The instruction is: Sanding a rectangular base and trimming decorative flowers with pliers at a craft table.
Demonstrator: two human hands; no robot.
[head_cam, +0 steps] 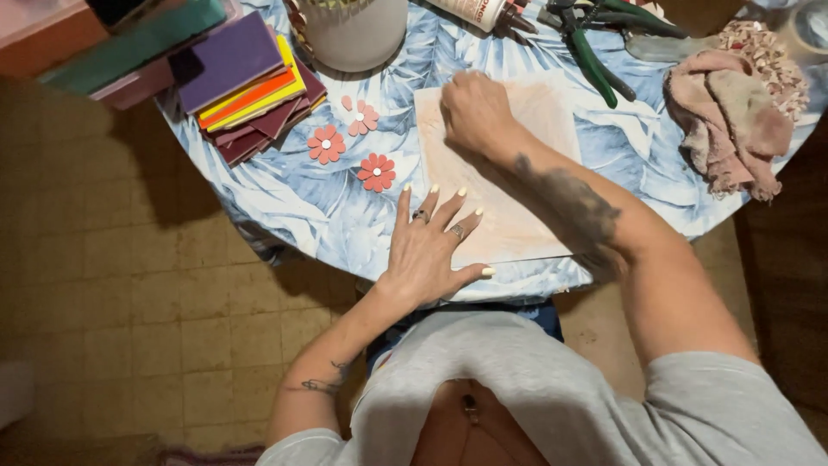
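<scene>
Left hand (429,252) flat, fingers spread, pinning pale board (509,185) at bench (285,194) near edge; right hand (473,112) curled, pressing board's far corner.

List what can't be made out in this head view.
- Right hand: a closed fist pressed on the pale board; anything under the fingers is hidden.
- Glue bottle and white pot: cut off by the top edge.
- Green pliers: jaws run off the top edge.
- Board's near left corner: covered by the flat left hand.
</scene>
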